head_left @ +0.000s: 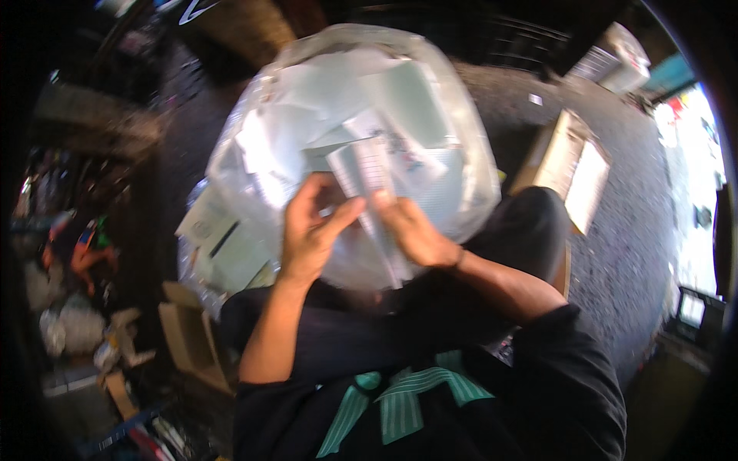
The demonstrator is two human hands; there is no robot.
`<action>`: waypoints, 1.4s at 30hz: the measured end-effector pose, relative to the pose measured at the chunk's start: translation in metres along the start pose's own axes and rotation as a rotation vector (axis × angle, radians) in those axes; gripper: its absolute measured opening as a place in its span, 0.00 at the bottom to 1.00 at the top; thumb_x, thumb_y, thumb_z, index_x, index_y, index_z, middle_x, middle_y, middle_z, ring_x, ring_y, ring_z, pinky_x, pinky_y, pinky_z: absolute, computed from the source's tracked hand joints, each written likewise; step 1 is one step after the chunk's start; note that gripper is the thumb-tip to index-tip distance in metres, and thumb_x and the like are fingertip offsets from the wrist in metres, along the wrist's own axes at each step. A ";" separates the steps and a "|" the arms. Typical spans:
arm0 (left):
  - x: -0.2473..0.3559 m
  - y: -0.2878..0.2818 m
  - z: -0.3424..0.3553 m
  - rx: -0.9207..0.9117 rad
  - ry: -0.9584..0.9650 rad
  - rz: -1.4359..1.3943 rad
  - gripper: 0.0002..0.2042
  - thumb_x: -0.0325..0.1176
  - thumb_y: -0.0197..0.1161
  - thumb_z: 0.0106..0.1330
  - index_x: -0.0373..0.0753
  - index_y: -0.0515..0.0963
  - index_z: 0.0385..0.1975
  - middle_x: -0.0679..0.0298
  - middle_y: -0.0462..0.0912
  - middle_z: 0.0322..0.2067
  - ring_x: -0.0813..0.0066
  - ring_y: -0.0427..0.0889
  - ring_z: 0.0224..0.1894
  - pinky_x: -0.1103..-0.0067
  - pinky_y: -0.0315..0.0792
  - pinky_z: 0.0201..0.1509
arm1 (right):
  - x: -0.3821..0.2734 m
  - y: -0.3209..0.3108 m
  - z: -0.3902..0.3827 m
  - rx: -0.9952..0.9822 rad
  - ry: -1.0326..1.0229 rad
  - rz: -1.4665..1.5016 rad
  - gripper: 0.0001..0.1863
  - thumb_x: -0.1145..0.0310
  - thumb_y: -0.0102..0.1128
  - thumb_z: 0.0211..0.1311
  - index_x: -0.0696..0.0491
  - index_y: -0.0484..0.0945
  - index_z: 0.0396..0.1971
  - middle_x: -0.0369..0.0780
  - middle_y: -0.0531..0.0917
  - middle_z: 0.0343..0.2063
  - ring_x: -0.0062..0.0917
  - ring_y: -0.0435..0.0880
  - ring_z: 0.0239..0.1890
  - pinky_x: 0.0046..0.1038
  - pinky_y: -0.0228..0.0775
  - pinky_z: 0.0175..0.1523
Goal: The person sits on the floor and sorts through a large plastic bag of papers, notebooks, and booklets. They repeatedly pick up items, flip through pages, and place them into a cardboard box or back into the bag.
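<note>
Both my hands are over a big clear plastic bag [478, 154] filled with loose paper sheets [327, 84]. Between them is a narrow ruled paper [365, 173], white with printed lines, which looks folded or layered. My left hand [314, 227] pinches its left edge with thumb and fingers. My right hand [411, 230] grips the other side, its thumb pressed on the paper's face. The paper's lower end hangs down between my wrists. Slight blur hides the exact fingertips. More sheets lie right under the paper, at the bag's opening.
Left of the bag, another plastic bag holds pale papers [238, 257]. An opened cardboard box [192, 330] stands at the lower left, and a carton [557, 165] stands beside my right knee. A person [84, 250] is at the far left. Grey rough floor [615, 269] stretches right.
</note>
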State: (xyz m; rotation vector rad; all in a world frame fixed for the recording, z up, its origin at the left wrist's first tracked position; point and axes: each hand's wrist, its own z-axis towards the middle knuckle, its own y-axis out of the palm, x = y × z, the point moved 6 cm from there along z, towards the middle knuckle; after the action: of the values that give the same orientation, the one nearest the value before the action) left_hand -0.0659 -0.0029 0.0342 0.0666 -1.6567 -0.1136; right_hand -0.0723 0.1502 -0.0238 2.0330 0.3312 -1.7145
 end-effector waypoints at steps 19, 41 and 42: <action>0.096 -0.020 -0.044 0.222 1.217 1.089 0.07 0.24 0.56 0.79 0.28 0.68 0.50 0.47 0.85 0.38 0.58 0.87 0.38 0.73 0.80 0.43 | -0.051 -0.053 0.014 0.667 -0.488 -0.548 0.39 0.59 0.81 0.56 0.59 0.72 0.64 0.51 0.71 0.65 0.43 0.76 0.63 0.44 0.70 0.65; 0.101 -0.087 -0.056 0.794 0.896 0.583 0.07 0.26 0.57 0.80 0.32 0.67 0.48 0.62 0.74 0.35 0.82 0.72 0.36 0.83 0.68 0.42 | 0.001 -0.028 0.031 0.462 -0.099 -0.636 0.34 0.53 0.70 0.60 0.63 0.73 0.58 0.58 0.79 0.47 0.50 0.80 0.51 0.46 0.72 0.59; 0.105 -0.088 -0.059 0.819 0.922 0.562 0.07 0.26 0.57 0.80 0.32 0.66 0.47 0.63 0.74 0.34 0.82 0.72 0.35 0.83 0.68 0.41 | 0.015 -0.031 0.036 0.428 -0.030 -0.562 0.35 0.52 0.71 0.60 0.63 0.73 0.58 0.57 0.81 0.46 0.49 0.81 0.50 0.44 0.74 0.58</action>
State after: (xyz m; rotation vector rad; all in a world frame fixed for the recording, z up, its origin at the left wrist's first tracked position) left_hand -0.0184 -0.1042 0.1334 0.2297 -0.6615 0.9034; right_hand -0.1151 0.1580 -0.0488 2.3623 0.6159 -2.3113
